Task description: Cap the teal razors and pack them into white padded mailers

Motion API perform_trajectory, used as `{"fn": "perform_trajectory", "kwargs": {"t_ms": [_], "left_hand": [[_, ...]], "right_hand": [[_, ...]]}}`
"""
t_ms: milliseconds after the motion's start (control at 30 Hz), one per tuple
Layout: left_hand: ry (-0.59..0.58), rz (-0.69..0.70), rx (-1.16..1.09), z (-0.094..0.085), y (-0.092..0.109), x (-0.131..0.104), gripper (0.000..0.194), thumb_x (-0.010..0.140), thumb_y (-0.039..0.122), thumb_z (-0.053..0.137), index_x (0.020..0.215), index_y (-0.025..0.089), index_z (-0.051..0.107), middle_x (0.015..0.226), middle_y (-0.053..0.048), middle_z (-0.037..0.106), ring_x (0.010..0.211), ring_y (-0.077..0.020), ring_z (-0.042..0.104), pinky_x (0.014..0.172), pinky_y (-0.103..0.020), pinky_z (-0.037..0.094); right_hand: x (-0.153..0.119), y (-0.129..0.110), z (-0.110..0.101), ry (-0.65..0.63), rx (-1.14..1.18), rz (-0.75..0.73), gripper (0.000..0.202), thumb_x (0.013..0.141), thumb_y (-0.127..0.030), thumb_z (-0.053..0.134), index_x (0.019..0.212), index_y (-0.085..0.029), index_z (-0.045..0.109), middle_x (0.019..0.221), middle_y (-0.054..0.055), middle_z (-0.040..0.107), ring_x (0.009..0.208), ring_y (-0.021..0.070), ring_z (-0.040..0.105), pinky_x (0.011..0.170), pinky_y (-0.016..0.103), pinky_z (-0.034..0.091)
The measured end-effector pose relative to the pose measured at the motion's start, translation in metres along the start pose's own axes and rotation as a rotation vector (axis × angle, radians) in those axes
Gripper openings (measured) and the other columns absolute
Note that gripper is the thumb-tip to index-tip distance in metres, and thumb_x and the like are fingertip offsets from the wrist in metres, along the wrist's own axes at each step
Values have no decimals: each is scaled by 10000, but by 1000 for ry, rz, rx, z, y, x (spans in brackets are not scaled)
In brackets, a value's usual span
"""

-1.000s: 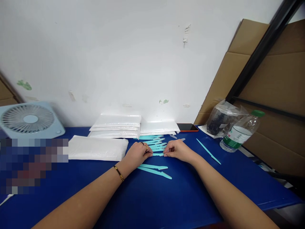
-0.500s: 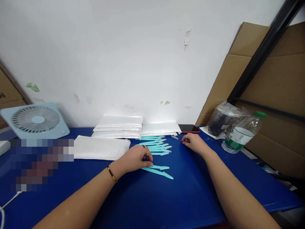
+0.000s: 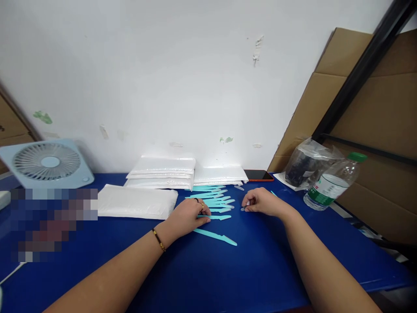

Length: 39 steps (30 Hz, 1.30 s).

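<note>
Left hand [image 3: 190, 214] is pinching a teal razor [image 3: 221, 217], near side of the razor row [image 3: 215, 201]. Then a tiny clear cap [image 3: 243, 209], pinched in the right hand [image 3: 262, 202]. Capping step, I'd guess; next move probably needs lining those two up.

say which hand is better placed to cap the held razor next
Probably the right hand: it seems to pinch the clear cover, facing the free end of the turquoise eyebrow razor in the left hand.
</note>
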<state>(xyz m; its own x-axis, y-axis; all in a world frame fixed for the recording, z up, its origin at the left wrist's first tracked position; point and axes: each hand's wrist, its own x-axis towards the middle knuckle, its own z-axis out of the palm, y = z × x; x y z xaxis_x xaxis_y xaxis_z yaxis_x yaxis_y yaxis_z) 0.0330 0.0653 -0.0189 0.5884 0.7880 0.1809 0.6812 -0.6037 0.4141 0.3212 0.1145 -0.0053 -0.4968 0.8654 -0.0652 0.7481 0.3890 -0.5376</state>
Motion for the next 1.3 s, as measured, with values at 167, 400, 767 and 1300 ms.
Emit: {"fn": "perform_trajectory", "kwargs": {"t_ms": [167,400,767,1300], "left_hand": [[-10,-24,-7,1,-1,2,119,797,272,561,778,213,663,803,13,656,758,-133,568,697,-227,396],[-9,-21,-1,3,-2,3,114,796,267,569,768,216,667,788,20,656,742,-127,565,682,-221,388],[6,-55,22,8,-4,6,118,797,268,569,767,210,667,788,11,653,735,-130,566,679,-227,394],[-189,-7,-89,-11,17,-12,107,754,319,608,770,232,668,740,19,646,658,-112,555,548,-197,372]], "right_hand": [[3,-14,12,-52,106,-111,245,652,-373,679,830,-205,694,722,14,665,655,146,598,585,236,445],[3,-24,16,-73,136,-122,245,641,-351,696,823,-191,665,691,1,635,631,128,579,558,217,430],[7,-39,34,-31,209,-192,245,649,-378,693,798,-188,653,697,8,653,643,141,605,590,236,460],[24,16,6,294,-205,33,152,709,-185,579,776,-194,716,780,36,692,709,168,618,664,250,450]]}}
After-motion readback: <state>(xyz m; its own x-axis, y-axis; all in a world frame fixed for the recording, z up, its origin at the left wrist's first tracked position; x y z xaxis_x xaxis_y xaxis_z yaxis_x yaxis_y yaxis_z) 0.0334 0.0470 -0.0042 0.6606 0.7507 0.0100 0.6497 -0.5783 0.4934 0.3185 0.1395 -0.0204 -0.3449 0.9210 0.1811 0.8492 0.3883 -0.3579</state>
